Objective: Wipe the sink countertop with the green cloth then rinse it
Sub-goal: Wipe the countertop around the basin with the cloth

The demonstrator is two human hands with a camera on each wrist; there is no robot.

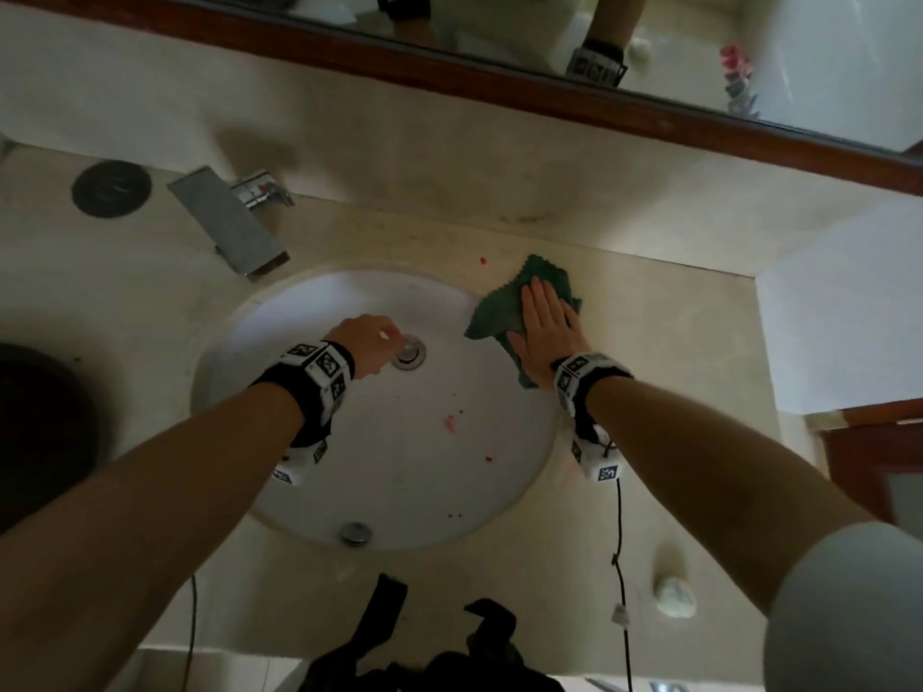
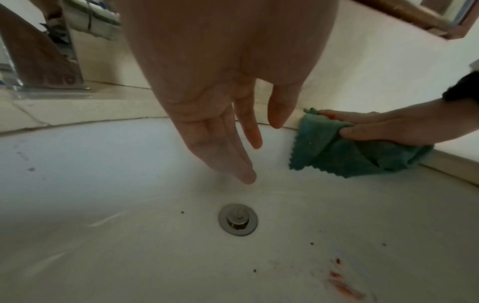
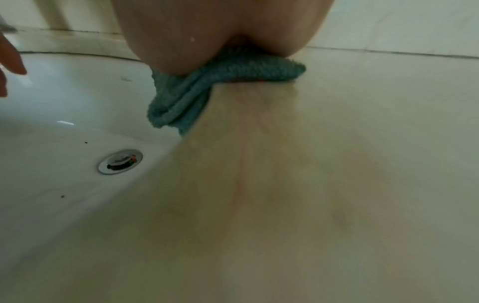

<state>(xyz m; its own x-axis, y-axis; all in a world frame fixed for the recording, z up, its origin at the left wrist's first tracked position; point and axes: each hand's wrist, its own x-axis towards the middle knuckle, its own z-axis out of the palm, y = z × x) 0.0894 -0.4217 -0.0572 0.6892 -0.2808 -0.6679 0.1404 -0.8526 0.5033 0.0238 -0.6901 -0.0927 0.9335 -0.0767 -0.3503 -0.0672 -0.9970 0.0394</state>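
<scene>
Green cloth (image 1: 504,312) bunched on table (image 1: 649,342) at sink (image 1: 309,312) rim, right of basin, one corner draped inside. Pressed flat under right hand (image 1: 547,332), fingers straight. Left hand (image 1: 367,342) released, relaxed above drain (image 1: 409,353), holding nothing. Wiping step apparently underway. Farther back: red speck (image 1: 482,261), faucet (image 1: 234,222). Likely next: sweep toward speck, then rinse.

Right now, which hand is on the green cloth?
The right hand, pressing the green cloth flat at the sink rim; the left hand hangs empty over the drain.
</scene>
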